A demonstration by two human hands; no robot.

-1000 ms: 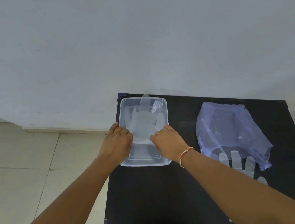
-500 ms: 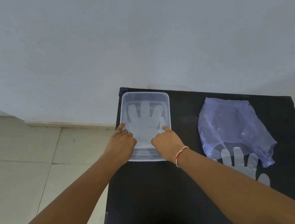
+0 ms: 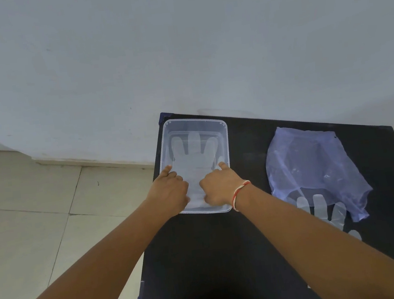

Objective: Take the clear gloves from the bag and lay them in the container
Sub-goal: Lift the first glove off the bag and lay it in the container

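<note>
Hands rest inside the container (image 3: 165, 138): left hand (image 3: 170, 191) and right hand (image 3: 220, 187) press flat, apart, on the laid glove (image 3: 193, 159). Next glove (image 3: 320, 207) pokes from the bag (image 3: 312, 160) at 3 o'clock, nearer the right hand, long axis toward 12.

glove (image 3: 193, 160) in container (image 3: 223, 131), bag (image 3: 315, 160) to its right on table (image 3: 227, 256)

There is one view only, from a camera on the person's head. It looks forward and steeply down over both forearms onto the black table (image 3: 227, 256), close enough that the table's near edge runs out of the picture. The wall (image 3: 178, 40) fills the upper half, the tiled floor (image 3: 27, 218) the left.
</note>
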